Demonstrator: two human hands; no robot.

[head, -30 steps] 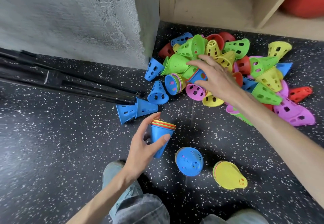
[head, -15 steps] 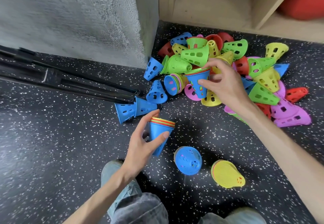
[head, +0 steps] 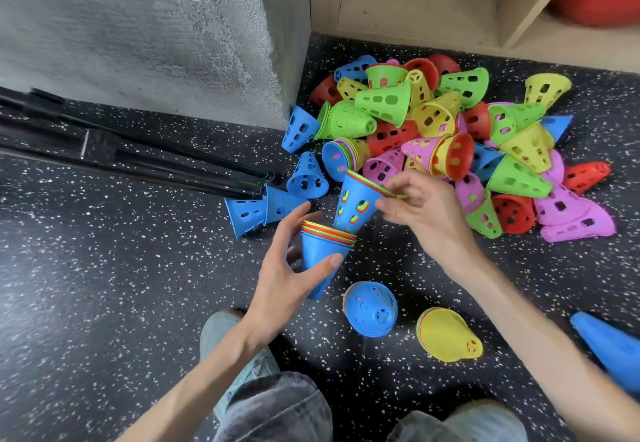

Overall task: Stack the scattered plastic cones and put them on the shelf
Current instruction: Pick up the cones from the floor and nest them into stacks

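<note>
Left hand (head: 287,268) grips blue cone stack (head: 323,254); right hand (head: 420,209) pinches second blue stack (head: 356,204) by rim, tip touching first stack's rim.

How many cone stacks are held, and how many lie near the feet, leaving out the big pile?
Held stacks: 2, tilted blue stack in right hand, upright blue stack in left hand
Floor stacks: 2, blue-shelled stack, yellow-shelled stack
Blurred blue cone at right edge: 1
Total: 5
</note>
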